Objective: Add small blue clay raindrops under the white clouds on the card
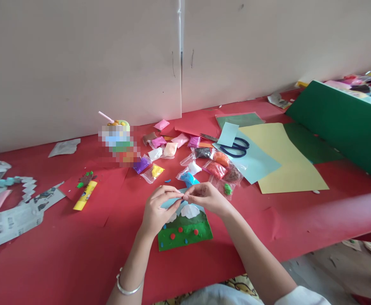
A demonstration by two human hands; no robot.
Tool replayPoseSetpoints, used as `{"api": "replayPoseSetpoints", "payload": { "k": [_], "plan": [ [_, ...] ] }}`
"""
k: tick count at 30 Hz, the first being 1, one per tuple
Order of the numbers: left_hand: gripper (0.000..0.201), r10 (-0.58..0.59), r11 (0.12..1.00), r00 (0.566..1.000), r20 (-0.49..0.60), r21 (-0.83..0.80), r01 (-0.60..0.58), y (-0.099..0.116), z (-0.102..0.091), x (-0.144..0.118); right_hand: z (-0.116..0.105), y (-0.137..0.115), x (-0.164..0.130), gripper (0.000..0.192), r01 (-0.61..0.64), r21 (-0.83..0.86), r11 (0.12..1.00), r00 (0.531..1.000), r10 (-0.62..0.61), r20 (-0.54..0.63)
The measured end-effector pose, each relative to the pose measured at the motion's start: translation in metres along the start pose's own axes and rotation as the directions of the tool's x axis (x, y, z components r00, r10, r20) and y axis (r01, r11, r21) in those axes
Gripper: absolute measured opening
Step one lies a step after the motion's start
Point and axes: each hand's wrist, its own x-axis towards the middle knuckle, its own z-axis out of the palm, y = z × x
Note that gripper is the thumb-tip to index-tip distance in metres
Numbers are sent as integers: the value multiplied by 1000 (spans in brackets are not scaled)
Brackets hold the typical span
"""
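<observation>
Clay bit (182,195), tiny and hard to tell the colour of, sits pinched where both sets of fingertips meet, just above the clay picture (185,228) on the red table (299,220). Left hand (158,209) curls in from 7 o'clock, thumb and forefinger closed on the bit; right hand (206,198) comes in from 5 o'clock, its fingers closed on the same bit. Both wrists hang clear of the table, forearms angled inward, a bracelet (126,289) on the left one.

Judgement: rolling or shaping so small a piece goes best with light, even pressure at the fingertips, kept low over the picture so a slip lands on it.

Clay packets (185,159) fan out at 12 o'clock, near. Scissors (234,148) and paper sheets (280,161) lie at 1 to 2 o'clock. Glue stick (85,195) rests at 9 o'clock, newspaper scraps (10,212) beyond it.
</observation>
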Motion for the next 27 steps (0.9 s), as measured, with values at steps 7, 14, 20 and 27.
{"api": "replayPoseSetpoints", "payload": {
  "k": [7,14,20,27],
  "plan": [
    [11,-2,1000,1000,0,-4,2,0,1,2,-3,2,0,44,18,-92,996,1000,-18,6],
    [13,-38,999,998,53,-19,39,-1,1,0,-5,2,-2,44,42,-187,981,999,-39,24],
    [12,-8,1000,999,36,-15,9,-2,1,0,-6,-2,-3,46,37,-195,980,999,-32,24],
    [10,-62,997,997,46,-36,64,-2,-3,0,-6,-8,-4,46,15,-188,982,1000,-13,14]
  ]
}}
